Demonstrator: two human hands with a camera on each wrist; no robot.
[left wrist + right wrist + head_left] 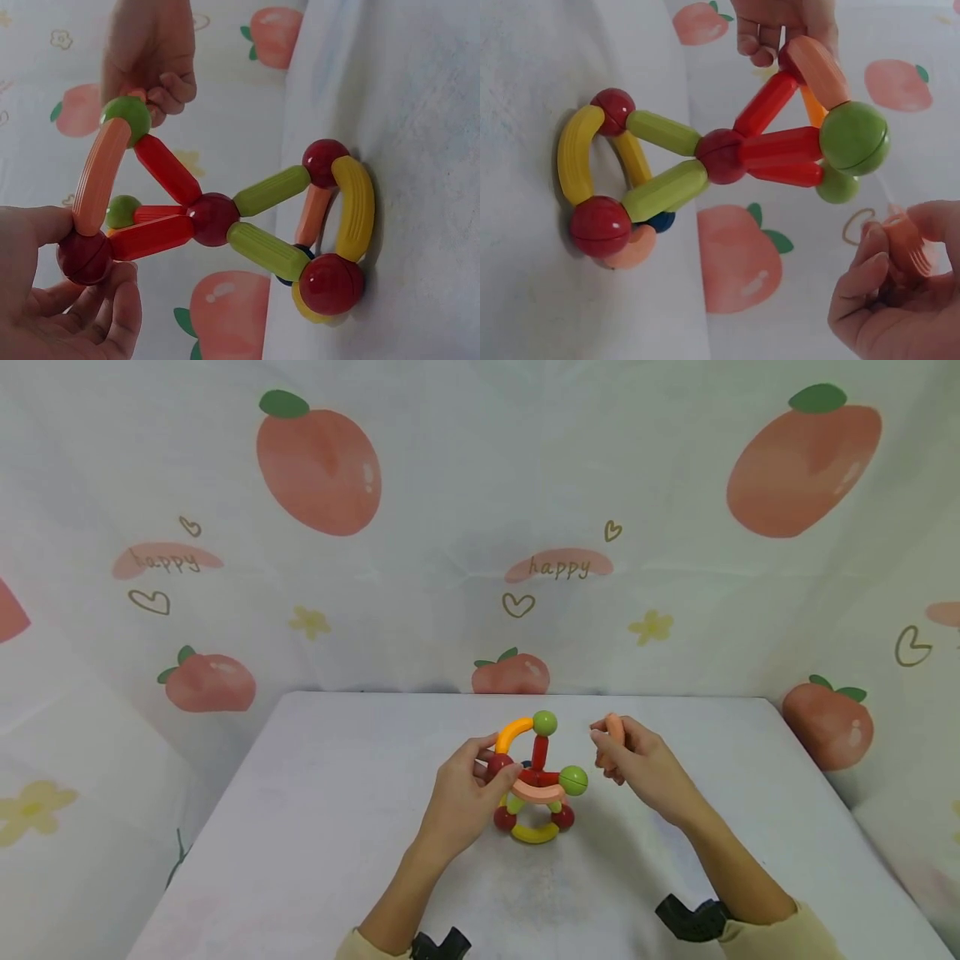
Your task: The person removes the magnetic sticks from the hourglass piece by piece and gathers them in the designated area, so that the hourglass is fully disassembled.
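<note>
A toy frame of balls and sticks stands on the white table, its base a ring of curved sticks and balls. Three straight red sticks (780, 147) spread upward from a central red ball (212, 219). My left hand (461, 797) grips an upper red ball (84, 257) between thumb and fingers. From that ball a curved peach stick (103, 176) runs to a green ball (855, 139); a curved orange stick (512, 732) leads to another green ball (545, 722). To the right, my right hand (648, 768) pinches a loose curved peach stick (911, 244), apart from the frame.
The white table (315, 827) reaches back to a hanging cloth (450, 485) printed with peaches, hearts and flowers. Black straps (693, 918) circle both wrists. Green sticks (270, 251) join the central ball to the ring; a dark blue ball (660, 221) sits at the back.
</note>
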